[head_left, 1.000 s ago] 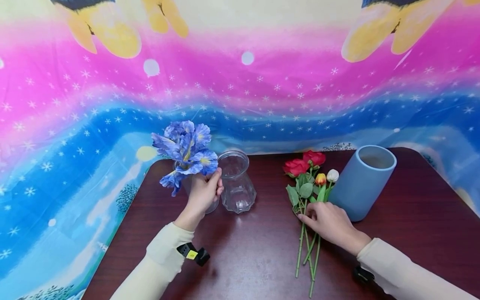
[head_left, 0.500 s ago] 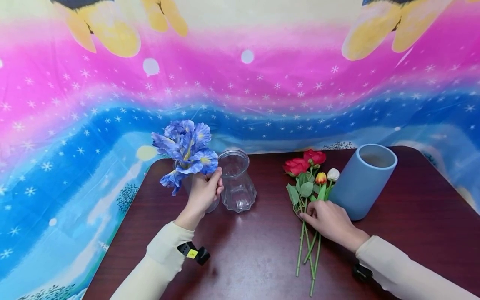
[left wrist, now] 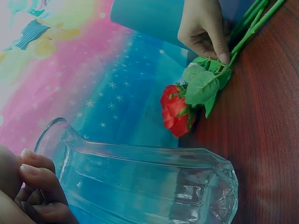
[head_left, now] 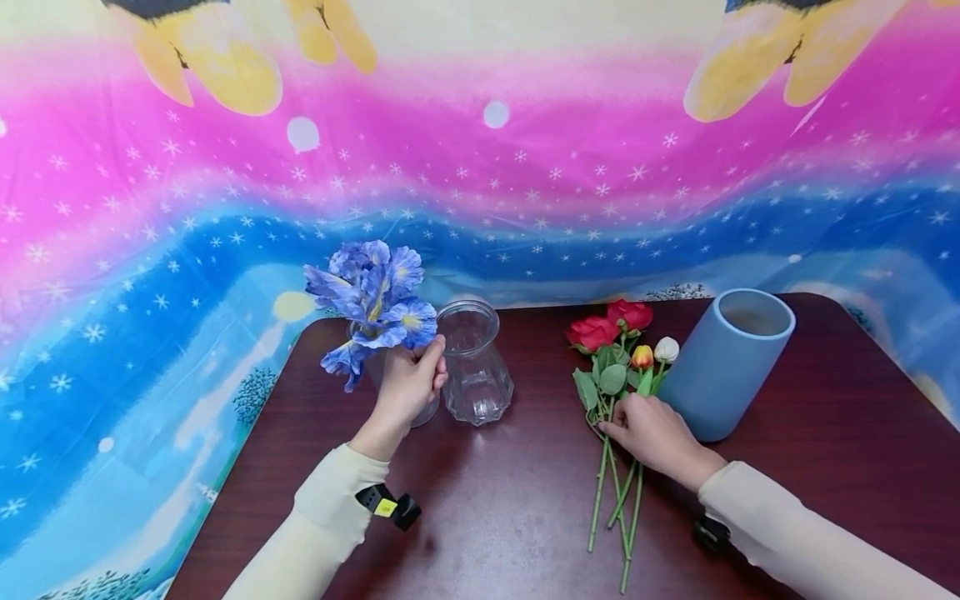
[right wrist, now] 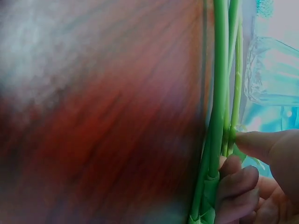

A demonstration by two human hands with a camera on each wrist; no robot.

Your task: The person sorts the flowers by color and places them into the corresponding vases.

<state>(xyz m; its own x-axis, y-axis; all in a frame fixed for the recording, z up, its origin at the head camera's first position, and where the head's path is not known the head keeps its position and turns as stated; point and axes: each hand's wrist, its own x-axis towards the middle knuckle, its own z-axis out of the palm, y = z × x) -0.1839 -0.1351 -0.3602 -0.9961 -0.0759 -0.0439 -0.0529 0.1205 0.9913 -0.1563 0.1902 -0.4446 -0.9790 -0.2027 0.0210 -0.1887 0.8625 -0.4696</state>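
Note:
My left hand point(head_left: 407, 390) is just under the blue irises point(head_left: 375, 300), its fingers curled about where their stem is; the stem is hidden. Behind that hand, a clear glass point(head_left: 425, 414) shows only in part. A faceted glass vase point(head_left: 477, 387) stands to its right. On the other side, my right hand point(head_left: 658, 437) pinches a rose stem point(right wrist: 236, 88) between thumb and fingers. Two red roses point(head_left: 594, 333) lie with an orange-yellow tulip point(head_left: 642, 357) and a white tulip point(head_left: 666, 350), their green stems point(head_left: 630, 521) crossing toward me.
A tall blue-grey vase point(head_left: 726, 367) stands right of the flowers, close behind my right hand. The dark wooden table point(head_left: 495, 517) has rounded back corners. A printed snowflake cloth point(head_left: 525, 217) hangs along its back edge.
My right hand has shifted slightly up and left, and a rose stem's lower end has swung slightly left. The left hand and the irises have stayed practically still.

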